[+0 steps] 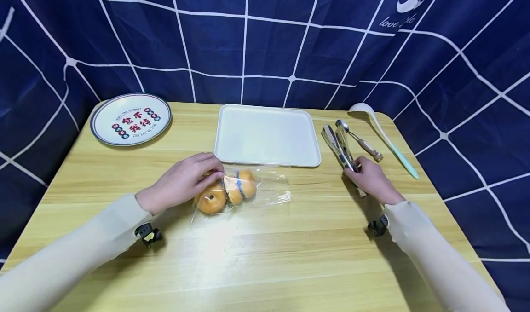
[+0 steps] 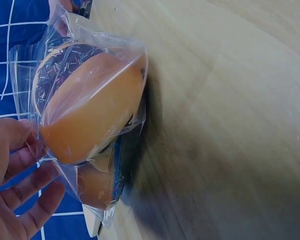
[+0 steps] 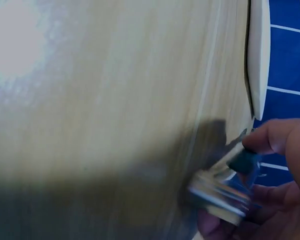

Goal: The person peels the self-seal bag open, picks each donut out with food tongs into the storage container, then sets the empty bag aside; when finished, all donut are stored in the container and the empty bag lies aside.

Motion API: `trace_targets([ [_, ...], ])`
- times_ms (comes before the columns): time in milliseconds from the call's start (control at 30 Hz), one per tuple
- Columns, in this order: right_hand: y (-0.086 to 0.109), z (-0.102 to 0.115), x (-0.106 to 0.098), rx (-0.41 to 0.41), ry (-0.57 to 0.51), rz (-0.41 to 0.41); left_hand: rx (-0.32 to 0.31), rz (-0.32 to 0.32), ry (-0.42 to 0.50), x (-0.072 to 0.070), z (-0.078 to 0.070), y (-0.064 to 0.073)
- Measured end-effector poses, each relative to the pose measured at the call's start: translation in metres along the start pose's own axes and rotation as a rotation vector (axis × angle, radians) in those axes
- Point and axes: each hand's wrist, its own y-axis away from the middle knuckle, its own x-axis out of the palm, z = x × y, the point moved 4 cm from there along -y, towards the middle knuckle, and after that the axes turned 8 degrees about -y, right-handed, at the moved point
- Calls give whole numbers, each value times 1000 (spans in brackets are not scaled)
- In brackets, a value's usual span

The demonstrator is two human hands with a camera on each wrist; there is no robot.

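Note:
My left hand pinches the edge of a clear plastic bag that lies on the table in front of the white tray. Inside are several doughnuts; in the left wrist view one doughnut shows its orange-brown underside, and dark icing with sprinkles appears behind it. At the right, my right hand grips a pair of metal tongs near their hinged end, with their tips pointing away from me. The right wrist view shows the blurred end of the tongs between thumb and fingers.
The white rectangular tray lies at the back middle. A round plate with red lettering stands back left. Right of the tongs are a small spoon-like utensil and a ladle with a mint handle. A blue checked cloth hangs behind the table.

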Motion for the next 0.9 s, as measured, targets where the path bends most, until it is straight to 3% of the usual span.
trace_targets([
  [367,10,0,-20,-34,-34,-137,-23,25,10,-1,1,0],
  [467,12,4,-25,-117,-17,-183,-32,28,17,-2,2,1],
  [667,21,11,-29,-321,27,-182,-56,27,27,-4,4,3],
  [900,48,19,-37,-564,199,-199,-56,22,40,-1,2,2],
])
